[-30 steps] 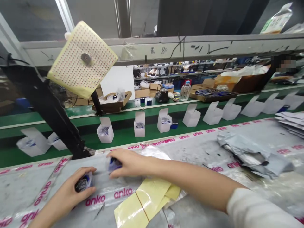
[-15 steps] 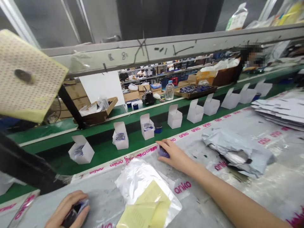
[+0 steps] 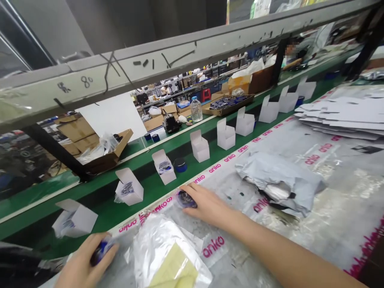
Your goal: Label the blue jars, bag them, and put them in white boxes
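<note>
My right hand (image 3: 207, 205) reaches to the table's far edge, fingers closed on a small dark round item in clear wrap (image 3: 185, 198). My left hand (image 3: 82, 262) rests at the near left, closed around a similar dark blue item (image 3: 100, 250). Between the hands lies a silvery plastic bag (image 3: 163, 248) with yellow sheets (image 3: 172, 270) under it. Just past the right hand, on the green belt (image 3: 150, 186), stand open white boxes (image 3: 164, 167), some with a wrapped item inside, and a loose blue round item (image 3: 180, 164).
A crumpled grey bag (image 3: 277, 182) lies right of my right arm. Flat white cartons (image 3: 342, 114) are stacked at far right. Beyond the belt are brown trays (image 3: 228, 105), a bottle (image 3: 196, 109) and a cardboard box (image 3: 105, 154). A grey rail (image 3: 180, 52) crosses overhead.
The view swung right along the belt. My right hand moved with its item from the near middle out to the table's far edge. My left hand kept its item at the near left.
</note>
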Motion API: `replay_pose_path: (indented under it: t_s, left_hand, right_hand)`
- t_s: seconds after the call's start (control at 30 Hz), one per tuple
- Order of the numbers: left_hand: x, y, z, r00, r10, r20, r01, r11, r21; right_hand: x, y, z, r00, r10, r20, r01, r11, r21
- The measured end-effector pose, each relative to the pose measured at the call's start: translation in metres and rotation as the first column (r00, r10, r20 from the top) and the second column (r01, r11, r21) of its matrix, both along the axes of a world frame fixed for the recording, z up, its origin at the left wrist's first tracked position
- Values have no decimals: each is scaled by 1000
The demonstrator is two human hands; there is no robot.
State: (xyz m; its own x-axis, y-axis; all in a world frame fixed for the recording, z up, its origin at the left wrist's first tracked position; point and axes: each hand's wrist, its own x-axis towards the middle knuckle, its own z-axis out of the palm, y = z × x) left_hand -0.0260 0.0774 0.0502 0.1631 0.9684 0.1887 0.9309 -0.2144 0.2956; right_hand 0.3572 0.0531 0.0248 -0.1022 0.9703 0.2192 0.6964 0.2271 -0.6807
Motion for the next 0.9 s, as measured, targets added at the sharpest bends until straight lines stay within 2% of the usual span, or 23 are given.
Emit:
replay_pose_path:
  t_s: [0.07, 0.13, 0.2, 0.3, 0.43, 0.5, 0.57, 0.63, 0.7, 0.8, 0.9]
  left_hand:
    - [21, 13, -7, 990, -142, 26, 141, 990, 9]
    - [30, 22, -23, 969, -241, 55, 238, 970, 56]
    - [31, 25, -41, 959, -259, 118, 246, 962, 117]
    - [29, 21, -58, 934, -227, 275, 190, 970, 153]
    - [32, 15, -57, 893, -187, 409, 175, 982, 66]
    - [33, 16, -55, 886, -206, 417, 217, 976, 21]
    - [34, 18, -55, 878, -218, 426, 228, 973, 28]
    - [34, 20, -57, 869, -228, 440, 222, 973, 64]
    - [34, 21, -58, 865, -245, 439, 234, 969, 80]
    - [35, 20, -57, 866, -266, 424, 257, 963, 79]
    - [36, 19, -55, 863, -271, 427, 258, 962, 89]
  right_hand:
    - [4, 3, -2, 997, -30, -77, 32, 999, 34]
    - [12, 7, -3, 987, -96, -133, 106, 992, 71]
    - [24, 13, -3, 958, -194, -210, 222, 968, 120]
    - [49, 22, -1, 881, -351, -318, 422, 886, 193]
    - [79, 40, 14, 806, -471, -359, 575, 768, 283]
    - [90, 55, 28, 807, -497, -320, 587, 737, 336]
    - [97, 75, 44, 822, -513, -248, 570, 722, 393]
    - [102, 96, 55, 832, -532, -156, 541, 716, 441]
    - [105, 114, 59, 836, -548, -46, 504, 731, 460]
    - [106, 131, 53, 828, -536, 164, 431, 797, 424]
    - [103, 134, 42, 786, -493, 373, 367, 858, 361]
